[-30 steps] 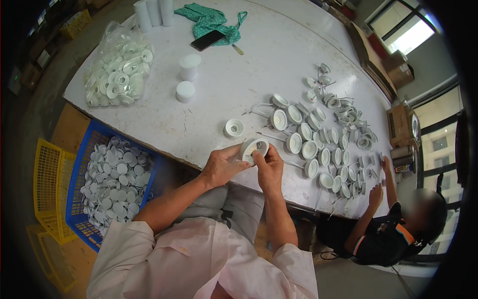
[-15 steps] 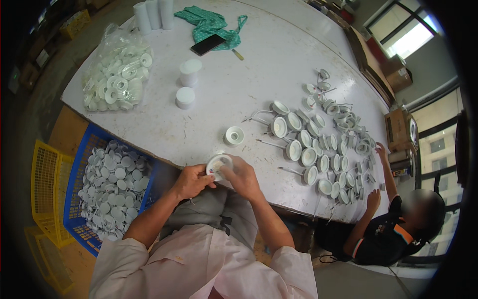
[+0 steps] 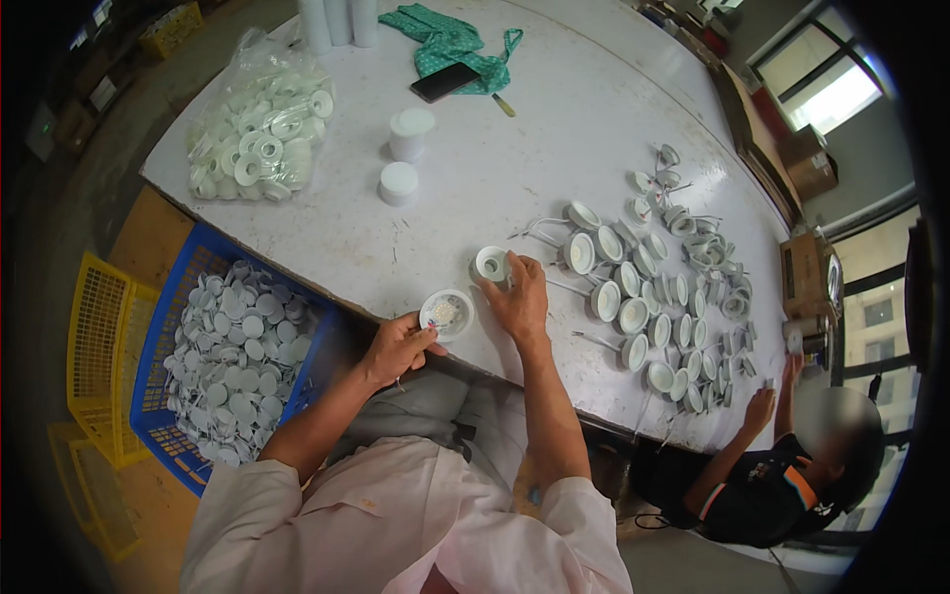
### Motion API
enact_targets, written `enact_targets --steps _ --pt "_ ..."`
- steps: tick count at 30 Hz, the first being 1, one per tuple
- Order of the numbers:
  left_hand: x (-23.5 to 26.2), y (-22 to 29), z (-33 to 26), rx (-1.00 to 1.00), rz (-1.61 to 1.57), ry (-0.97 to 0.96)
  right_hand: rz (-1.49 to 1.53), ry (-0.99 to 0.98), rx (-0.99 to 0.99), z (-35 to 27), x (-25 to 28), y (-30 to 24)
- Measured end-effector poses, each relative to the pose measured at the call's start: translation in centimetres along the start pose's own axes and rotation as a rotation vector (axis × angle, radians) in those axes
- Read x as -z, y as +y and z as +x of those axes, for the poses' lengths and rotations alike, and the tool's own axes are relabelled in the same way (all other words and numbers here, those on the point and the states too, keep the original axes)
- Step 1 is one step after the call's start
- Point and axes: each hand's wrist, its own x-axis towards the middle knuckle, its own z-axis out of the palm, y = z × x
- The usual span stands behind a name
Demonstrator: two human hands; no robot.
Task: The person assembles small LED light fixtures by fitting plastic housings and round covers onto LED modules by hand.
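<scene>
My left hand (image 3: 401, 351) pinches the rim of a white downlight housing (image 3: 447, 315) at the table's near edge. Its open face is turned up, showing a pale round board with small red and blue bits inside. To its upper right, a white ring-shaped part (image 3: 490, 262) stands on the table, with a round hole in its middle. My right hand (image 3: 520, 300) has its thumb and fingertips around the near right side of this ring. The fingertips partly cover the ring's edge.
Many wired downlight housings (image 3: 633, 315) crowd the table's right side, where a co-worker's hand (image 3: 760, 408) rests. A bag of white rings (image 3: 259, 148), two white round stacks (image 3: 399, 183), a phone (image 3: 445, 82) and green cloth (image 3: 435, 40) lie farther off. A blue crate (image 3: 148, 396) holds white discs.
My right hand has left the housing and moved to the white ring. My left hand keeps the housing, now lower over the table edge. The whole view has shifted slightly.
</scene>
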Motion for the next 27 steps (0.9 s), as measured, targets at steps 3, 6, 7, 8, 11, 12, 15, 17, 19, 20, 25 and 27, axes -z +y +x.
enact_targets --steps 3,6,7,8,11,12,15,17,19,20,25,27 --pt "0.3 -0.1 -0.1 -0.023 0.025 0.012 0.046 0.012 -0.02 0.1 -0.3 0.1" --pt "0.4 0.0 -0.1 -0.03 0.023 0.013 0.034 0.042 0.0 0.1 -0.3 -0.4" --pt "0.4 0.1 -0.1 -0.027 0.022 0.017 -0.012 0.064 0.025 0.2 -0.2 -0.7" --pt "0.4 0.0 0.0 -0.028 0.022 0.018 -0.012 0.064 0.027 0.3 -0.3 -0.8" --pt "0.5 0.0 0.0 -0.029 0.05 -0.002 -0.031 0.051 0.009 0.6 -0.2 -0.9" --pt "0.3 0.2 -0.1 -0.028 0.035 0.003 -0.026 0.05 0.021 0.7 -0.2 -0.9" --pt "0.4 0.3 0.0 -0.025 0.045 0.017 -0.011 0.09 0.049 0.9 0.0 -0.9" --pt "0.5 0.1 0.1 -0.02 0.069 0.027 0.0 0.129 0.064 1.0 0.0 -0.9" --pt "0.5 0.0 0.2 -0.018 0.06 0.019 0.002 0.147 0.074 1.0 0.0 -1.0" --pt "0.5 0.0 0.1 -0.015 0.06 0.02 0.003 0.145 0.072 0.9 -0.1 -0.8" --pt "0.3 0.1 0.3 -0.012 0.015 0.007 0.042 0.256 0.125 0.6 -0.3 -0.1" --pt "0.3 0.0 0.7 -0.025 0.019 0.011 0.178 0.238 0.034 0.3 0.2 -0.4"
